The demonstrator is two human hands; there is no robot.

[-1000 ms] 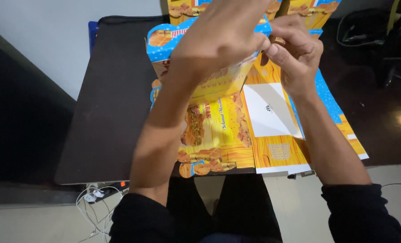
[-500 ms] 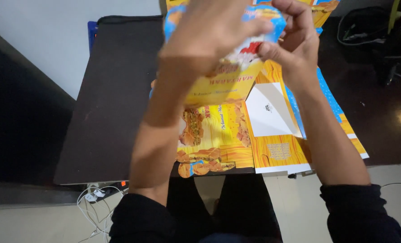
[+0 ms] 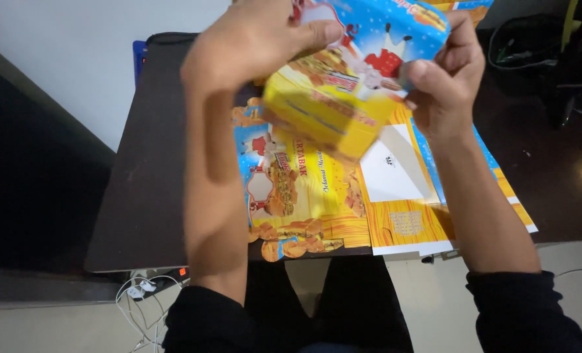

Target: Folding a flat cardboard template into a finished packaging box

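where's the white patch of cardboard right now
In the head view, the white panel lies on the flat box sheets on the dark table, just below the right hand.

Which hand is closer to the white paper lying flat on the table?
Right. The right hand hangs just above the white paper, gripping the folded box. The left hand grips the box's far side, farther off.

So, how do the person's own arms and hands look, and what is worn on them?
Both forearms are bare, with black sleeves pushed up near the elbows. The left hand and the right hand are bare too: no gloves, and no rings or watch that I can see.
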